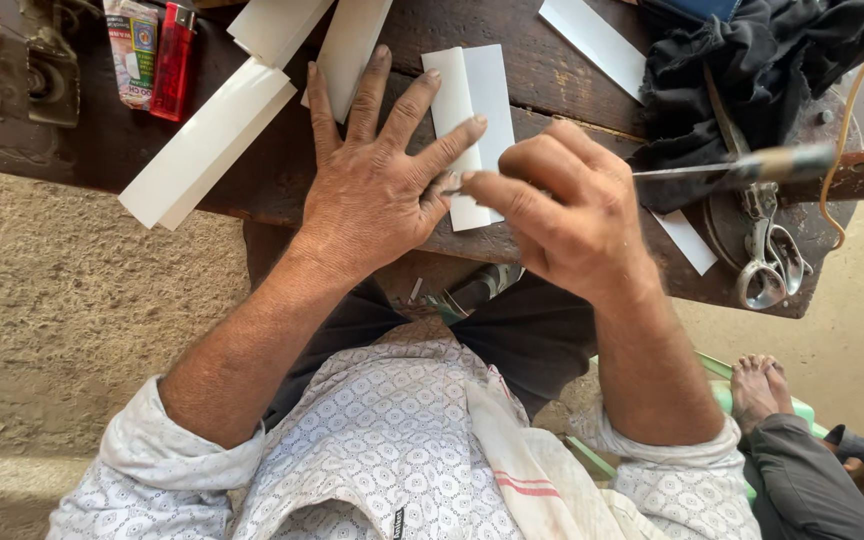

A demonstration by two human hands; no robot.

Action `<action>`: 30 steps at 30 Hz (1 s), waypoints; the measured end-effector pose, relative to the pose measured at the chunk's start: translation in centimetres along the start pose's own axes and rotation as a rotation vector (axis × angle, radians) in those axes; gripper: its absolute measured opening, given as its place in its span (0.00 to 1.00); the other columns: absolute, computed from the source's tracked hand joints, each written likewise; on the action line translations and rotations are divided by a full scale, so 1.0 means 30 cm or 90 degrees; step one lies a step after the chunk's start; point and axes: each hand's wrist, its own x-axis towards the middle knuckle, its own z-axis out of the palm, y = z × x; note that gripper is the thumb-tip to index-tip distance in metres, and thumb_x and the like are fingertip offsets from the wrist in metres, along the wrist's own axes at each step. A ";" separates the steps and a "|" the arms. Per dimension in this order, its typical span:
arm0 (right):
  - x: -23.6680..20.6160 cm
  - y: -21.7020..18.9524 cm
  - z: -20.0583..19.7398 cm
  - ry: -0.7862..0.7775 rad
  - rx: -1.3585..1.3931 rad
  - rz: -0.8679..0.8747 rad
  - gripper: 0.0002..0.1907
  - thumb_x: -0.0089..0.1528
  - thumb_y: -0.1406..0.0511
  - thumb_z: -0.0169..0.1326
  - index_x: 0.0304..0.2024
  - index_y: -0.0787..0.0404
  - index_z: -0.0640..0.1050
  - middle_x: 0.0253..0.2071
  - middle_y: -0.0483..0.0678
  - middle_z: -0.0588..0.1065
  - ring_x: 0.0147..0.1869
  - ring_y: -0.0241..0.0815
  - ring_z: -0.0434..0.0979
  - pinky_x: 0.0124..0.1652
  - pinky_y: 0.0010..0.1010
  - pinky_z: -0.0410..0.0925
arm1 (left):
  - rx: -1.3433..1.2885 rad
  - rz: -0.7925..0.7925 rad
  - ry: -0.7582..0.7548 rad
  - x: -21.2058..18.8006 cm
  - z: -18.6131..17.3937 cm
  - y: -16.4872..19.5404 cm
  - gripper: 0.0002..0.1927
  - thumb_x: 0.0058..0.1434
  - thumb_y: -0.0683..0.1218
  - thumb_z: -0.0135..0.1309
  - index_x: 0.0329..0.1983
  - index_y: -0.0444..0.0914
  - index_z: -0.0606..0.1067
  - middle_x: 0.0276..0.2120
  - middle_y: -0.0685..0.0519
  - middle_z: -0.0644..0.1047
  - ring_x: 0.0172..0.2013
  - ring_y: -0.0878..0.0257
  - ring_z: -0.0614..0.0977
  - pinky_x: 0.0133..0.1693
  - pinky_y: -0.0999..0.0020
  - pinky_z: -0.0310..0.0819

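Observation:
My left hand [377,170] lies flat with fingers spread on the dark wooden table [252,160], its fingertips pressing on a white folded strip [472,100]. My right hand [567,205] is closed around a thin metal tool with a wooden handle [752,165], whose tip meets the strip near my left thumb. The lower part of the strip is hidden under both hands.
Several other white strips [207,140] lie on the table. A red lighter [172,60] and a small packet [132,50] sit at the back left. Black cloth [752,60] and scissors [767,255] are on the right. Another person's foot [757,385] is at lower right.

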 end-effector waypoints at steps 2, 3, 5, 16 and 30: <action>0.009 0.013 -0.013 -0.039 -0.020 -0.048 0.12 0.62 0.69 0.63 0.49 0.55 0.83 0.36 0.44 0.75 0.38 0.41 0.73 0.38 0.33 0.67 | -0.009 -0.002 -0.016 0.006 0.000 0.000 0.30 0.61 0.62 0.62 0.68 0.61 0.74 0.74 0.46 0.61 0.76 0.42 0.44 0.68 0.24 0.19; 0.016 0.027 -0.008 -0.061 -0.025 -0.053 0.10 0.63 0.68 0.63 0.48 0.55 0.83 0.35 0.43 0.75 0.38 0.41 0.73 0.38 0.34 0.67 | -0.006 -0.007 -0.020 0.006 0.001 0.000 0.30 0.60 0.62 0.62 0.67 0.60 0.74 0.75 0.46 0.60 0.76 0.42 0.44 0.68 0.24 0.19; 0.033 0.077 0.003 -0.108 -0.039 -0.065 0.06 0.65 0.68 0.63 0.45 0.54 0.83 0.35 0.42 0.76 0.38 0.39 0.73 0.39 0.35 0.65 | 0.016 -0.009 -0.010 0.006 0.002 -0.004 0.27 0.62 0.61 0.61 0.66 0.60 0.75 0.75 0.47 0.60 0.76 0.43 0.43 0.69 0.25 0.19; -0.083 0.078 0.066 -0.116 -0.069 0.141 0.07 0.66 0.64 0.64 0.43 0.56 0.79 0.44 0.42 0.76 0.50 0.43 0.76 0.54 0.41 0.63 | 0.024 -0.010 0.011 0.009 0.001 -0.008 0.24 0.68 0.61 0.58 0.63 0.49 0.78 0.73 0.47 0.62 0.76 0.41 0.45 0.69 0.22 0.23; 0.020 0.217 0.159 -0.074 -0.072 0.189 0.10 0.68 0.64 0.67 0.40 0.57 0.77 0.42 0.44 0.69 0.49 0.45 0.67 0.50 0.40 0.57 | 0.054 0.004 -0.044 0.039 -0.013 -0.028 0.25 0.73 0.63 0.54 0.65 0.45 0.78 0.74 0.44 0.61 0.76 0.40 0.47 0.69 0.21 0.26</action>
